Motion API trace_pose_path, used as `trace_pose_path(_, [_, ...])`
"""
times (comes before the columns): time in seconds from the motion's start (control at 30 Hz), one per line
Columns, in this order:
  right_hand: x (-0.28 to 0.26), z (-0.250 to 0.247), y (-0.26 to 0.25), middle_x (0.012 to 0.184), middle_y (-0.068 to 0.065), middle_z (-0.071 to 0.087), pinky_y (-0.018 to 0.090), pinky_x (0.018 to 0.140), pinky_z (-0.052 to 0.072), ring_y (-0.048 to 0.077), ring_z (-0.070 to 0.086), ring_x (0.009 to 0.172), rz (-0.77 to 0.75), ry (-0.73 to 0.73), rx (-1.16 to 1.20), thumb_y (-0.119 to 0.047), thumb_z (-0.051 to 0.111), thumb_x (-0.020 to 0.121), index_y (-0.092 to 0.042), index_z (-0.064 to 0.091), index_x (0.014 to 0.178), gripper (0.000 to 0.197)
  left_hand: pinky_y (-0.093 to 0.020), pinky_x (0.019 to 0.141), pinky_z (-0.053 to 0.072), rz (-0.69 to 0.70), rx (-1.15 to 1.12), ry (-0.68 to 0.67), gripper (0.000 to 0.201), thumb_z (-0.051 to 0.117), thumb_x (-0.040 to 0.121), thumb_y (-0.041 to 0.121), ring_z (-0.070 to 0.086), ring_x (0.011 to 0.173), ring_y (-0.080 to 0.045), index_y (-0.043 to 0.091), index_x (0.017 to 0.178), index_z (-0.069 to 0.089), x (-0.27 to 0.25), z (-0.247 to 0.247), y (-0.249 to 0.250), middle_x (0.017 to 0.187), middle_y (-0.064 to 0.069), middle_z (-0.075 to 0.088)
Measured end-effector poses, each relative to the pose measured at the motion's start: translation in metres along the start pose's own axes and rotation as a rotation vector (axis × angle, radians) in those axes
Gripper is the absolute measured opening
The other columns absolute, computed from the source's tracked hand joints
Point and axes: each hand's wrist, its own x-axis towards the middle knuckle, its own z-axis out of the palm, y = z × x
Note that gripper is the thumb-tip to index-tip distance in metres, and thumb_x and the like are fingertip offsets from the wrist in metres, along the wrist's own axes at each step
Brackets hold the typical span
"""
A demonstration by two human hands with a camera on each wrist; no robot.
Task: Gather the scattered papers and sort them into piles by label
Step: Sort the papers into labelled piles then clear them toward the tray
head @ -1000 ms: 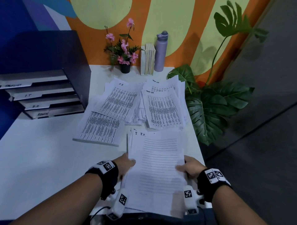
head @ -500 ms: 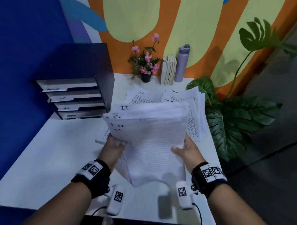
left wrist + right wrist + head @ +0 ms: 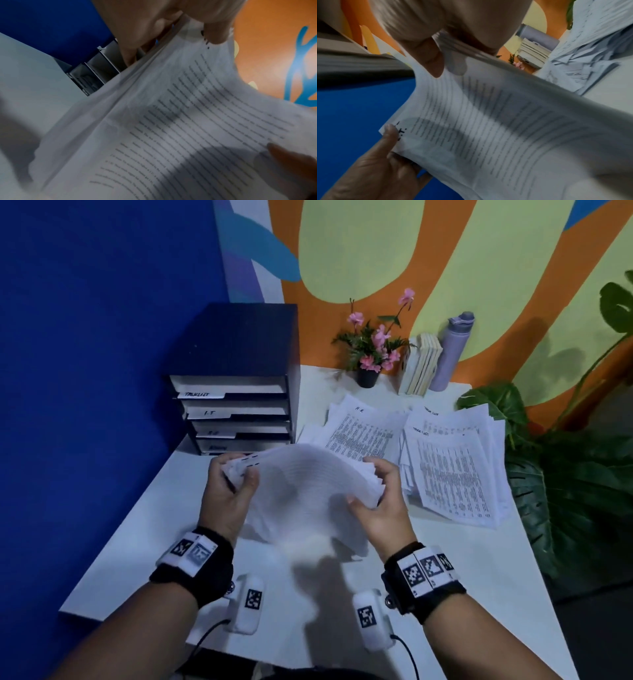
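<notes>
A stack of white I.T. papers [image 3: 301,487] hangs bowed above the white table [image 3: 144,529], turned sideways. My left hand [image 3: 229,484] pinches its labelled end, thumb on top, and my right hand [image 3: 373,491] grips the other end. The left wrist view shows the printed sheets [image 3: 188,128] under my left hand [image 3: 171,27]; the right wrist view shows the same stack [image 3: 488,128] under my right hand [image 3: 453,40]. Two more piles lie flat behind: the H.R. pile [image 3: 359,429] and the track list pile [image 3: 455,467].
A black tray organiser [image 3: 236,412] with labelled slots stands at the back left, just beyond the held stack. A potted pink flower [image 3: 373,354], books [image 3: 421,364] and a lilac bottle [image 3: 452,350] line the wall. A large leafy plant [image 3: 565,474] stands off the table's right edge.
Both hands have lifted the I.T. stack off the table's front and swung it left toward the organiser, turning it sideways. The head view has shifted left as well.
</notes>
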Motion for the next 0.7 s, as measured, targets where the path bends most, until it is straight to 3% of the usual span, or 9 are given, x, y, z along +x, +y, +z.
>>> trace_pose_path(0.1, [0.007, 0.010, -0.012, 0.109, -0.004, 0.056, 0.001, 0.077, 0.040, -0.015, 0.055, 0.091, -0.167, 0.030, -0.044, 0.027, 0.054, 0.074, -0.015, 0.043, 0.123, 0.065, -0.021, 0.072, 0.048, 0.014, -0.023, 0.047, 0.036, 0.059, 0.074, 0.062, 0.058, 0.079, 0.000, 0.035, 0.096, 0.049, 0.008, -0.001, -0.001, 0.090, 0.015, 0.061])
trace_pose_path(0.17, [0.011, 0.012, -0.010, 0.114, 0.009, 0.061, 0.012, 0.090, 0.043, 0.001, 0.059, 0.105, -0.277, 0.075, -0.056, 0.023, 0.053, 0.070, -0.023, 0.044, 0.121, 0.069, -0.027, 0.074, 0.045, 0.018, -0.059, 0.083, 0.040, 0.051, 0.072, 0.069, 0.053, 0.074, -0.003, 0.035, 0.092, 0.051, 0.012, 0.002, 0.000, 0.080, 0.020, 0.057])
trace_pose_path(0.23, [0.012, 0.012, -0.010, 0.116, 0.015, 0.061, 0.018, 0.094, 0.045, 0.013, 0.059, 0.110, -0.323, 0.105, -0.065, 0.017, 0.053, 0.069, -0.027, 0.050, 0.122, 0.069, -0.028, 0.072, 0.043, -0.018, -0.099, 0.127, 0.038, 0.049, 0.074, 0.071, 0.048, 0.071, -0.004, 0.035, 0.088, 0.052, 0.015, 0.007, 0.004, 0.078, 0.015, 0.051])
trace_pose_path(0.37, [0.018, 0.008, -0.009, 0.114, 0.014, 0.059, 0.021, 0.098, 0.045, 0.019, 0.058, 0.113, -0.513, 0.104, -0.325, 0.023, 0.056, 0.074, -0.006, 0.065, 0.120, 0.056, -0.026, 0.068, 0.043, -0.049, -0.127, 0.206, 0.014, 0.059, 0.090, 0.040, 0.049, 0.066, -0.006, 0.031, 0.079, 0.056, 0.027, 0.017, 0.011, 0.073, 0.010, 0.053])
trace_pose_path(0.43, [0.018, 0.007, -0.008, 0.116, 0.007, 0.059, 0.021, 0.100, 0.044, 0.015, 0.058, 0.115, -0.531, 0.078, -0.393, 0.026, 0.053, 0.075, -0.004, 0.065, 0.120, 0.056, -0.018, 0.067, 0.043, -0.008, -0.138, 0.199, 0.017, 0.056, 0.091, 0.023, 0.053, 0.067, 0.000, 0.032, 0.078, 0.061, 0.029, 0.017, 0.013, 0.074, 0.013, 0.058])
trace_pose_path(0.5, [0.016, 0.007, -0.010, 0.118, 0.002, 0.058, 0.021, 0.101, 0.043, 0.012, 0.056, 0.117, -0.492, 0.100, -0.397, 0.021, 0.055, 0.073, -0.006, 0.062, 0.125, 0.058, -0.012, 0.073, 0.043, 0.066, -0.168, 0.169, 0.016, 0.050, 0.092, 0.021, 0.056, 0.079, 0.004, 0.028, 0.087, 0.063, 0.029, 0.014, 0.011, 0.085, 0.014, 0.063])
trace_pose_path(0.53, [0.014, 0.007, -0.010, 0.119, 0.001, 0.057, 0.021, 0.100, 0.043, 0.013, 0.055, 0.118, -0.439, 0.115, -0.365, 0.016, 0.056, 0.071, -0.010, 0.061, 0.127, 0.062, -0.015, 0.079, 0.043, 0.108, -0.195, 0.131, 0.014, 0.049, 0.092, 0.028, 0.058, 0.088, -0.001, 0.024, 0.096, 0.062, 0.028, 0.011, 0.009, 0.093, 0.010, 0.064])
trace_pose_path(0.63, [0.013, 0.008, -0.003, 0.126, -0.003, 0.055, 0.031, 0.097, 0.046, 0.019, 0.052, 0.119, -0.108, 0.137, -0.104, 0.003, 0.056, 0.061, -0.034, 0.048, 0.126, 0.076, -0.027, 0.093, 0.045, 0.148, -0.230, -0.066, 0.058, 0.060, 0.082, 0.056, 0.055, 0.106, -0.010, 0.025, 0.127, 0.042, 0.030, -0.003, -0.015, 0.117, 0.000, 0.057])
trace_pose_path(0.7, [0.018, 0.011, 0.010, 0.122, 0.002, 0.057, 0.040, 0.093, 0.048, 0.025, 0.053, 0.113, 0.163, 0.173, -0.004, 0.000, 0.061, 0.059, -0.036, 0.048, 0.126, 0.077, -0.036, 0.103, 0.044, 0.023, -0.104, -0.188, 0.084, 0.077, 0.069, 0.051, 0.053, 0.119, -0.011, 0.033, 0.136, 0.029, 0.031, -0.009, -0.036, 0.131, 0.002, 0.053])
